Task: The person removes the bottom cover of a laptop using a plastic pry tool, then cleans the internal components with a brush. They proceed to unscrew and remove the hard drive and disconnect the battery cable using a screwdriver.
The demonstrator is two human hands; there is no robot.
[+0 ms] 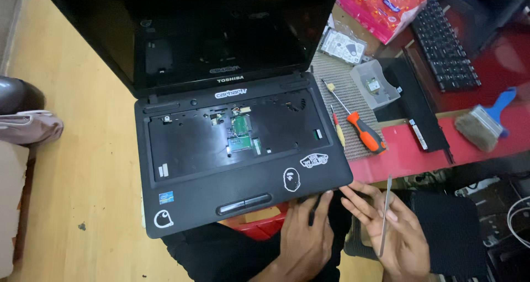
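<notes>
- White stickers are seen on the palm rest of the black laptop; a pink-red package lies beyond its right corner.
- The left hand, fingers spread, is pressed at the laptop's front-right edge.
- A thin metal strip is pinched in the right hand just right of that corner.
- The screen is cut off at top.

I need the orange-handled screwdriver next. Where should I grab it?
Grip the orange-handled screwdriver by its thick orange and black handle, coming from above on the near right. It lies flat on the mat, its thin shaft pointing away to the upper left.
</notes>
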